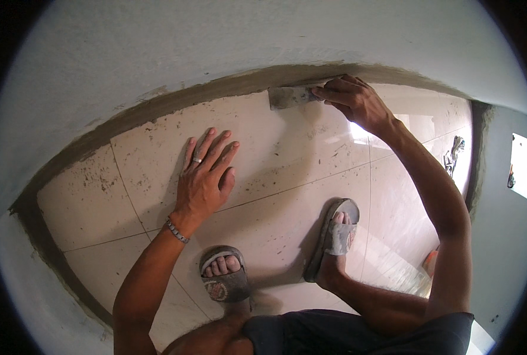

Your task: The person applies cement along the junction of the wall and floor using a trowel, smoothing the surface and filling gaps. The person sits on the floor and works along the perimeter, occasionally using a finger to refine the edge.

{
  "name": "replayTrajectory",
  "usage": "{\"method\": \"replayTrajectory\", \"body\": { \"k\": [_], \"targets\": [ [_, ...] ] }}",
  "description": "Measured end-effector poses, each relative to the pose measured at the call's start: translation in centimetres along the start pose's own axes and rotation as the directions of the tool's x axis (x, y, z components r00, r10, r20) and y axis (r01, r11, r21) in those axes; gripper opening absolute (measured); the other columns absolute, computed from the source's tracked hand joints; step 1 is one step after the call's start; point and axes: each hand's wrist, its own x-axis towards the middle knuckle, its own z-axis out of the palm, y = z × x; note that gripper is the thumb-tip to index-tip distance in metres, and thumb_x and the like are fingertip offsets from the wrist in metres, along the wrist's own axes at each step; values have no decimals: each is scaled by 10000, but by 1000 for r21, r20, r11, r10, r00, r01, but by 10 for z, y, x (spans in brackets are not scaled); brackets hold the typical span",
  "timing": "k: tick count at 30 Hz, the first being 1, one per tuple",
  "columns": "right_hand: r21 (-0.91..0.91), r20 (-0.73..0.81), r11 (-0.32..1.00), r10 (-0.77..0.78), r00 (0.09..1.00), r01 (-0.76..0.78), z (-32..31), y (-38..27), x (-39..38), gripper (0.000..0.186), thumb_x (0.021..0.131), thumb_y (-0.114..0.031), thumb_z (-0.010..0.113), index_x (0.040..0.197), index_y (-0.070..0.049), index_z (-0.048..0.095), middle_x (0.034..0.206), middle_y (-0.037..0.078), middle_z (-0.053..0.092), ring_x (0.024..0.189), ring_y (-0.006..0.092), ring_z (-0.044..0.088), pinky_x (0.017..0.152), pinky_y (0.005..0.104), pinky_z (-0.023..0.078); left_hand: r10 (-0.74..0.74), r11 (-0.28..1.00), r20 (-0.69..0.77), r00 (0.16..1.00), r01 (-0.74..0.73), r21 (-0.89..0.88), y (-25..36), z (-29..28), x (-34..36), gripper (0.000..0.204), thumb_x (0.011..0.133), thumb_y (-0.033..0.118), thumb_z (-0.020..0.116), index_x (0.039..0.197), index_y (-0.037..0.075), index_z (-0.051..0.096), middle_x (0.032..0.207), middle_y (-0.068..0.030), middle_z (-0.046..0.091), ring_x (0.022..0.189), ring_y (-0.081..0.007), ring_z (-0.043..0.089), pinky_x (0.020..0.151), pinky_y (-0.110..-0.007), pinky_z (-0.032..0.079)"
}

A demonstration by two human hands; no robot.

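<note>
The scraper is clamped in the fingers of the right hand. Its blade is pointed to the left, the long axis lying roughly along the wall, over the floor edge by the grey mortar band; contact with either cannot be told. The left hand is placed palm down on the tiles, fingers spread and pointed toward the wall.
</note>
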Motion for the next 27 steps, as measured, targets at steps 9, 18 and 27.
{"method": "replayTrajectory", "body": {
  "k": [9, 18, 27],
  "targets": [
    [29, -31, 1000, 12, 999, -11, -3, -2, -6, 323, 852, -113, 742, 1173, -151, 744, 1045, 63, 726, 992, 239, 675, 929, 376, 581, 36, 999, -7, 999, -36, -7, 1, -3, 9, 558, 938, 187, 607, 1478, 96, 501, 1592, -98, 401, 1522, -303, 269, 1249, -565, 177],
    [16, -24, 1000, 2, 1000, -2, -4, -9, 8, 310, 856, -107, 741, 1162, -153, 752, 1057, 66, 741, 983, 248, 684, 928, 384, 580, 57, 998, -8, 998, -57, 4, 0, 4, 17, 556, 951, 204, 582, 1486, 91, 482, 1608, -92, 376, 1530, -298, 252, 1264, -548, 166],
    [-22, -13, 1000, 7, 1000, -7, 1, -12, 11, 308, 852, -122, 747, 1158, -157, 750, 1068, 55, 749, 1010, 225, 698, 940, 375, 599, 56, 998, 1, 998, -56, -14, 0, 5, 17, 580, 942, 203, 589, 1496, 85, 468, 1610, -95, 368, 1533, -298, 238, 1261, -558, 158]
  ]
}}
